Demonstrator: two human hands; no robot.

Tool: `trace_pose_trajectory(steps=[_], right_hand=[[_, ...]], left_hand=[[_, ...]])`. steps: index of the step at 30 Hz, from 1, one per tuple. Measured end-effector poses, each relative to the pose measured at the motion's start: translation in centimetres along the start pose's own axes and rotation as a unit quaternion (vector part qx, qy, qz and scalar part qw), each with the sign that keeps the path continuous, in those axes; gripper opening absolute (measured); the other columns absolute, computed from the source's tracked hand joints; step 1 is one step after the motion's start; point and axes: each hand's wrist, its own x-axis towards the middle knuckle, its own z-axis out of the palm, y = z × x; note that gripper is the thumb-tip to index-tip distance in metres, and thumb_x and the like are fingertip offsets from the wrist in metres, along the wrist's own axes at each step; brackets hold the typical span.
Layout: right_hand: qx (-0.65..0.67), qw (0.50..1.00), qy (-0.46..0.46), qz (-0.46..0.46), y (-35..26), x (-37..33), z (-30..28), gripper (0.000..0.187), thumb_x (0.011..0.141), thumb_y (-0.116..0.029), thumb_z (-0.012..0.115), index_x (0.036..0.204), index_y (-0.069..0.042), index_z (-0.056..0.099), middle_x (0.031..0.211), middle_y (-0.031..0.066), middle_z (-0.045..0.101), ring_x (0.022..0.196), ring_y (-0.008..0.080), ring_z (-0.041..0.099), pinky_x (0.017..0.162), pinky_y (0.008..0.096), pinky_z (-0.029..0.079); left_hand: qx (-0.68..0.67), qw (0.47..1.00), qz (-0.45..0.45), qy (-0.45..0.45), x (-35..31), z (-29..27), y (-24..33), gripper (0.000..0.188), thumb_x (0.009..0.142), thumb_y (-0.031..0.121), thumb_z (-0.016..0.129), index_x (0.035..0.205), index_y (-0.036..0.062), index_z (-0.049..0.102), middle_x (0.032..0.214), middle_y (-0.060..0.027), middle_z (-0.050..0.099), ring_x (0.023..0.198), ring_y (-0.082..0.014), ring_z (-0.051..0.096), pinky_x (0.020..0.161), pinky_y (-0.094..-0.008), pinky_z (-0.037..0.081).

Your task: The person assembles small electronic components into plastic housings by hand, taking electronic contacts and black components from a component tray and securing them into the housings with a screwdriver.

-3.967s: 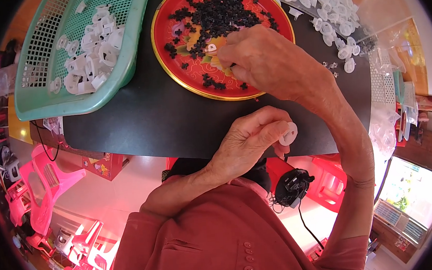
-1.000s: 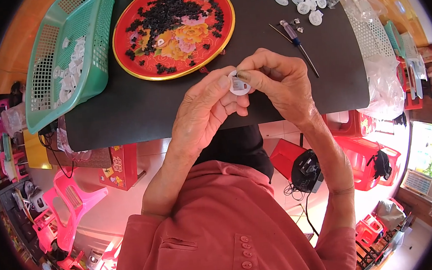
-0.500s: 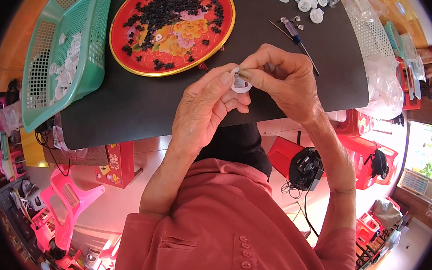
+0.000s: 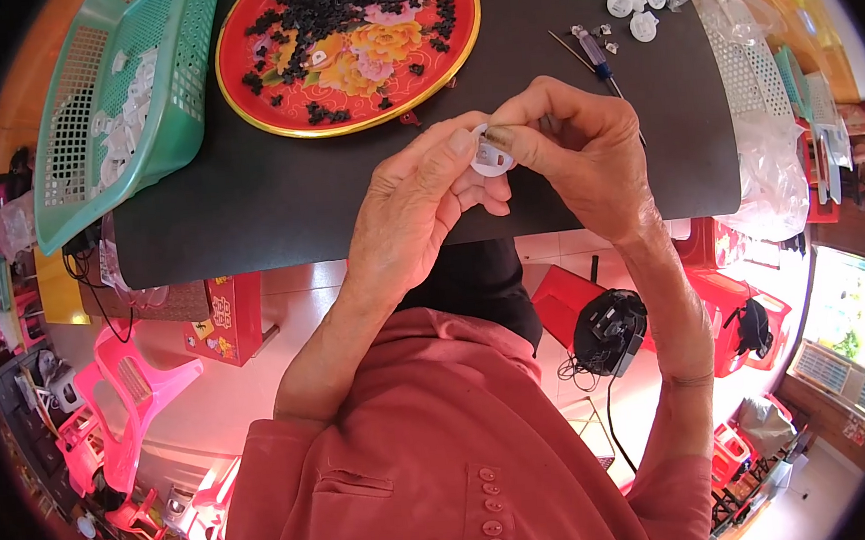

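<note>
Between my two hands, above the near edge of the dark table (image 4: 278,206), is a small round white plastic piece (image 4: 490,159). My left hand (image 4: 417,186) grips it at its left side between thumb and fingers. At its upper right, my right hand (image 4: 580,154) pinches with thumb and forefinger; the fingertips cover whatever small part may be there. Beyond the hands lies a round red tray (image 4: 277,120) with a gold rim and flower print. Many small black parts (image 4: 335,26) are scattered on it.
A green plastic basket (image 4: 168,148) with white plastic pieces (image 4: 127,131) stands at the left. Farther right lie a screwdriver (image 4: 593,53) and a group of round white pieces (image 4: 634,0). Clear plastic bags (image 4: 762,182) hang at the right edge. Below are pink chairs (image 4: 126,402).
The view has shifted slightly. The round white piece now appears more tilted in my fingers, and both hands keep their hold on it.
</note>
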Motion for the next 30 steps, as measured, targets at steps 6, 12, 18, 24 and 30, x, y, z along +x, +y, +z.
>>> trace_pose_trajectory(steps=[6, 12, 18, 24, 30], right_hand=[[-0.025, 1.000, 0.004, -0.008, 0.2, 0.0, -0.1, 0.003, 0.080, -0.002, 0.063, 0.080, 0.001, 0.062, 0.068, -0.0004, 0.060, 0.057, 0.0010, 0.053, 0.050, 0.0165, 0.040], [-0.208, 0.975, 0.031, -0.071, -0.9, 0.0, 0.0, 0.004, 0.074, 0.001, 0.065, 0.073, -0.002, 0.063, 0.066, -0.0042, 0.053, 0.052, 0.0000, 0.037, 0.046, 0.0183, 0.031], [-0.210, 0.974, 0.057, -0.064, -0.4, -0.2, 0.5, 0.004, 0.073, 0.001, 0.065, 0.074, -0.002, 0.064, 0.067, -0.0023, 0.054, 0.052, 0.0003, 0.039, 0.046, 0.0187, 0.031], [-0.249, 0.953, 0.053, -0.162, 0.4, -0.3, 0.3, 0.012, 0.073, 0.002, 0.064, 0.083, -0.005, 0.068, 0.069, 0.0008, 0.055, 0.054, 0.0054, 0.046, 0.047, 0.0208, 0.037], [-0.305, 0.918, 0.044, -0.249, 0.6, -0.6, 0.1, 0.019, 0.073, 0.000, 0.065, 0.091, -0.005, 0.067, 0.076, 0.0063, 0.056, 0.062, 0.0154, 0.057, 0.055, 0.0260, 0.047]], left_hand=[[-0.007, 1.000, 0.002, -0.007, 0.0, -0.3, -0.1, 0.036, 0.096, 0.021, 0.044, 0.118, -0.0076, 0.049, 0.095, -0.0103, 0.059, 0.080, -0.0156, 0.059, 0.070, -0.0307, 0.051], [-0.005, 1.000, 0.007, -0.007, 0.2, -0.6, -0.6, 0.037, 0.096, 0.021, 0.044, 0.118, -0.0079, 0.048, 0.095, -0.0108, 0.059, 0.080, -0.0163, 0.059, 0.070, -0.0313, 0.052], [0.005, 1.000, 0.014, 0.005, 0.1, -0.3, -0.5, 0.035, 0.097, 0.021, 0.043, 0.117, -0.0073, 0.049, 0.094, -0.0107, 0.058, 0.080, -0.0166, 0.059, 0.070, -0.0311, 0.052], [-0.020, 1.000, -0.002, -0.009, 0.3, -0.3, -0.1, 0.033, 0.097, 0.021, 0.041, 0.114, -0.0057, 0.050, 0.092, -0.0114, 0.058, 0.078, -0.0169, 0.060, 0.070, -0.0301, 0.051], [-0.037, 0.999, -0.025, -0.024, 0.3, -0.7, 0.1, 0.033, 0.097, 0.021, 0.039, 0.113, -0.0059, 0.050, 0.089, -0.0114, 0.059, 0.077, -0.0178, 0.060, 0.070, -0.0306, 0.051]])
